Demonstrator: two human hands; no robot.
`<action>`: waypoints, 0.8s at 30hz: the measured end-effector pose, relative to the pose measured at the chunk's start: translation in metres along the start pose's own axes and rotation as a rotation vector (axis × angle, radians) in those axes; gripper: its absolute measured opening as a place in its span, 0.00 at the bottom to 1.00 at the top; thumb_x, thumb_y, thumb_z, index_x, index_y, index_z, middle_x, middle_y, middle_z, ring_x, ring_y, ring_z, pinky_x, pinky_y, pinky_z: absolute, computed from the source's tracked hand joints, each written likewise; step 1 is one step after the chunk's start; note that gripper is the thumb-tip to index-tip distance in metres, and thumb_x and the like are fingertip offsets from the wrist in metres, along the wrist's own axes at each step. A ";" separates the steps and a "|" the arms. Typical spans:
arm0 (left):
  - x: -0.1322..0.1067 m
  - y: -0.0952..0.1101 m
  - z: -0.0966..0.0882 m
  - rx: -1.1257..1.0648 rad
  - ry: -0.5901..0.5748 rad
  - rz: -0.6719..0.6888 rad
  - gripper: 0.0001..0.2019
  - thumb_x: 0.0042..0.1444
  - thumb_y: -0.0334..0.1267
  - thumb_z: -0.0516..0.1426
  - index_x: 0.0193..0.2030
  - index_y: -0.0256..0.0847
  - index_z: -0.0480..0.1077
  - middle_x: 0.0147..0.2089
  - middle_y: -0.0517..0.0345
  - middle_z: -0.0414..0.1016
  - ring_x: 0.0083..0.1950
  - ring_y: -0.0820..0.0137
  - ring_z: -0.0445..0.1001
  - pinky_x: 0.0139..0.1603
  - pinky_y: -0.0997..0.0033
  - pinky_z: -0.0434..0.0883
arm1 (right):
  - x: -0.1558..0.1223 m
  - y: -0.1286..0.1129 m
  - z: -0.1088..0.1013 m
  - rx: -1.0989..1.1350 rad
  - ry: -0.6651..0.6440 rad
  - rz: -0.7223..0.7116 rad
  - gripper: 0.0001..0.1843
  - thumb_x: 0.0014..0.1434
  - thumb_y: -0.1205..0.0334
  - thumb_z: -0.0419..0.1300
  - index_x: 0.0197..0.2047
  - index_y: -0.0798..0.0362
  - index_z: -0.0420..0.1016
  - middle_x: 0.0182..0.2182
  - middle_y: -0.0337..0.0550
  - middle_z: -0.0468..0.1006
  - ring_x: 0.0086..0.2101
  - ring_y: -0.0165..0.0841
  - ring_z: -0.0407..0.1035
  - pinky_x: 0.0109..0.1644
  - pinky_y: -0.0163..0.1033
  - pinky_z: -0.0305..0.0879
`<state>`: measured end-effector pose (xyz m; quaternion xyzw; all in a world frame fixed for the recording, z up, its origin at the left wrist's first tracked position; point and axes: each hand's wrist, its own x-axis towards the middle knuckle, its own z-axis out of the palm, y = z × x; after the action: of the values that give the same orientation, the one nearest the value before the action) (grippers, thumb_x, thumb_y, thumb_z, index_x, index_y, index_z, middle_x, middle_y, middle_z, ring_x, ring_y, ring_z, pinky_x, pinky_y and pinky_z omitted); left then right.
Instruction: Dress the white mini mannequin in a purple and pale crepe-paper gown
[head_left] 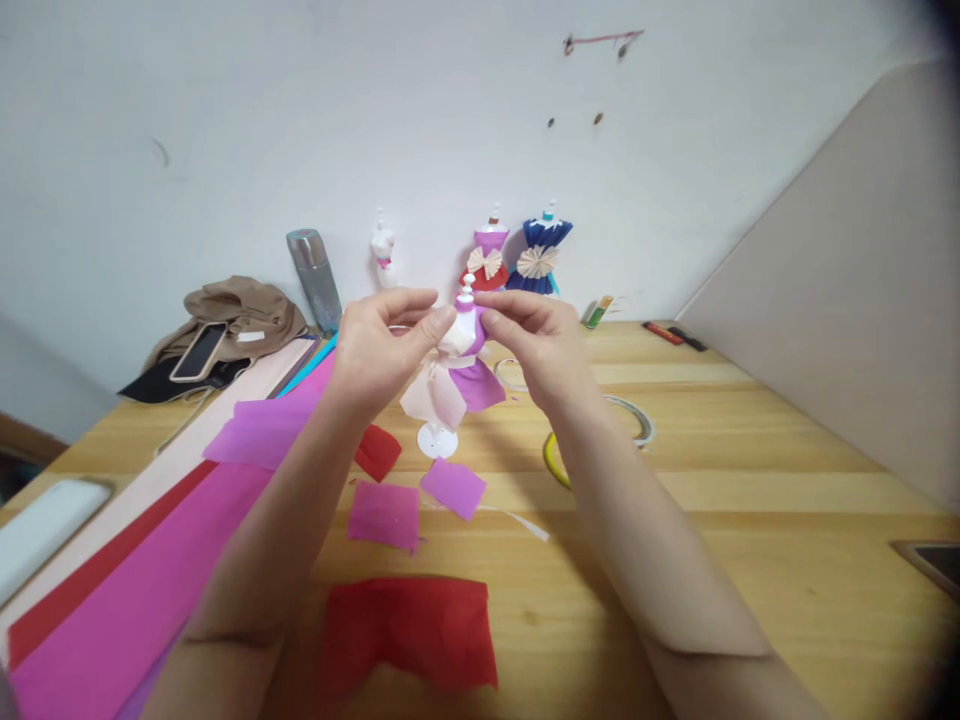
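Observation:
A small white dress form (437, 440) stands upright on its round base, wearing a paper dress, pale pink (435, 392) on one side and purple (478, 386) on the other. A purple band (465, 301) circles its neck. My left hand (386, 345) is at the pale side of the bodice, its thumb and fingertips closed in at the shoulder. On the purple side, my right hand (536, 340) pinches the paper's upper edge between thumb and forefinger. Several fingertips are partly hidden behind the form.
Purple squares (454, 488) and red paper (416, 630) lie in front, with long paper sheets (150, 580) at left. Tape rolls (634, 420) sit at right. Dressed forms (538, 262), a bare-looking form (382, 245) and a bottle (313, 280) stand by the wall. A phone (199, 352) rests on a cap.

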<state>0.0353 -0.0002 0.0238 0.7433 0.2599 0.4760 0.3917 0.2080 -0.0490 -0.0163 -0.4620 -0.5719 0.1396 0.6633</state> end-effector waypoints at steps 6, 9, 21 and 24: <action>-0.004 0.000 -0.001 0.193 -0.059 0.057 0.20 0.43 0.38 0.66 0.46 0.38 0.79 0.40 0.53 0.81 0.42 0.62 0.79 0.51 0.61 0.75 | 0.000 -0.007 0.002 0.008 0.000 0.020 0.10 0.54 0.51 0.67 0.38 0.44 0.81 0.34 0.34 0.84 0.38 0.36 0.78 0.41 0.43 0.74; -0.004 0.002 0.004 0.220 -0.051 0.097 0.16 0.46 0.34 0.64 0.45 0.40 0.79 0.37 0.56 0.81 0.40 0.66 0.78 0.49 0.65 0.74 | -0.001 -0.013 0.005 0.024 0.011 0.040 0.11 0.51 0.48 0.68 0.34 0.45 0.81 0.32 0.33 0.83 0.36 0.35 0.78 0.39 0.42 0.73; -0.001 -0.009 0.007 -0.045 -0.126 0.036 0.20 0.46 0.33 0.61 0.49 0.36 0.77 0.37 0.55 0.80 0.35 0.71 0.76 0.41 0.71 0.74 | -0.003 -0.017 0.004 0.030 0.004 0.079 0.10 0.52 0.50 0.68 0.36 0.45 0.81 0.33 0.35 0.83 0.38 0.36 0.78 0.41 0.44 0.73; 0.000 -0.011 0.008 -0.053 -0.119 0.046 0.21 0.46 0.33 0.62 0.50 0.37 0.77 0.37 0.56 0.80 0.35 0.71 0.76 0.41 0.71 0.74 | -0.004 -0.016 0.005 0.014 0.012 0.080 0.08 0.53 0.54 0.67 0.36 0.47 0.81 0.33 0.37 0.83 0.38 0.36 0.78 0.41 0.44 0.73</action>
<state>0.0428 0.0033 0.0127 0.7654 0.2063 0.4463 0.4152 0.1968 -0.0580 -0.0065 -0.4807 -0.5480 0.1671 0.6638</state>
